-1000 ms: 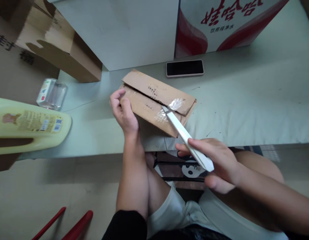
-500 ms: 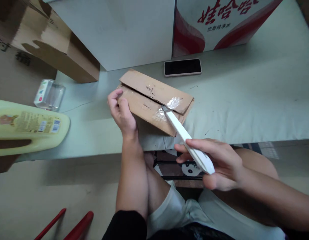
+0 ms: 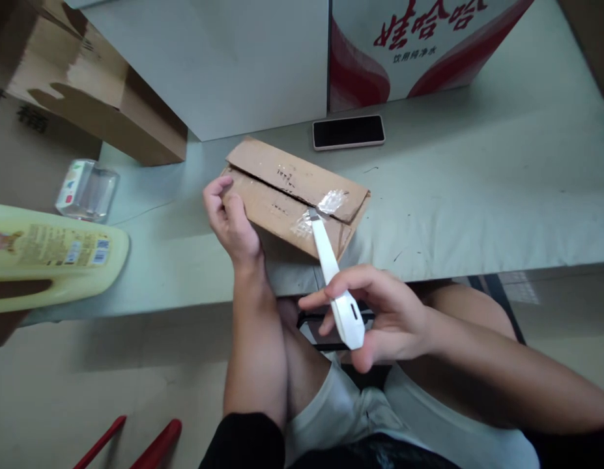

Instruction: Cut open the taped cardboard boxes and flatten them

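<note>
A brown cardboard box (image 3: 262, 202) lies slantwise near the front edge of the cloth-covered table, its two top flaps parted by a narrow gap. My left hand (image 3: 234, 225) grips its left end, fingertips curled over the top. In my right hand (image 3: 380, 312) is a white utility knife (image 3: 325, 251), held by the handle between thumb and fingers. The blade tip touches the seam between the flaps, beside a patch of crinkled clear tape (image 3: 332, 201). The underside of the box is hidden.
A phone (image 3: 348, 132) lies behind the box, before a white carton (image 3: 218, 65) and a red-and-white carton (image 3: 404, 52). To the left are a clear plastic container (image 3: 89, 190), a yellow bottle (image 3: 62, 254) and an open cardboard box (image 3: 120, 104).
My right hand has swung left and turned the knife more upright, its tip staying at the seam. My left hand keeps its hold on the box. The whole view has shifted slightly.
</note>
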A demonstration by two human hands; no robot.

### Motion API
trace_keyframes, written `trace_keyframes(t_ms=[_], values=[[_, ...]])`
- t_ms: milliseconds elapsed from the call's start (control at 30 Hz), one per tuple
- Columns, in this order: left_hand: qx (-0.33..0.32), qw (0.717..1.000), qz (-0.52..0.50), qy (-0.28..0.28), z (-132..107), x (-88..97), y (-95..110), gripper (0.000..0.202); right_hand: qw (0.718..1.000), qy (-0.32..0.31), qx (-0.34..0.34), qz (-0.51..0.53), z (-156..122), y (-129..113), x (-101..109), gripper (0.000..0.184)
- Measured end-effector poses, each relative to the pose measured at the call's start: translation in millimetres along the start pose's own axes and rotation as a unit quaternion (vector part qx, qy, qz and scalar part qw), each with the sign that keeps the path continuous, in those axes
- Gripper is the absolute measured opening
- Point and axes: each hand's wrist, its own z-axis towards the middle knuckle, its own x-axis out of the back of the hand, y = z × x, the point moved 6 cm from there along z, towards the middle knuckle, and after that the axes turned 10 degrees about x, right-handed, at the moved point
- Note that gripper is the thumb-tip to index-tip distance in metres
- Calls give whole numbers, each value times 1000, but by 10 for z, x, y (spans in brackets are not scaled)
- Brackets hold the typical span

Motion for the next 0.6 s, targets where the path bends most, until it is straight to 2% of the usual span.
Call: trace_keyframes(t_ms=[100,267,400,467,600], values=[[-23,1000,-2,-7,-23,5,30,27,999,10,18,28,69,24,-20,59],[-31,999,-1,-11,-37,17,19,23,999,-2,-15,49,136,70,-35,56],[-41,999,3,-1,-25,30,-13,28,996,3,-30,84,165,100,-57,67],[-41,999,24,-7,-21,26,-20,32,989,22,-43,141,185,106,-68,58],[-46,998,50,-13,-17,39,-20,33,958,58,-118,256,219,144,-102,23]])
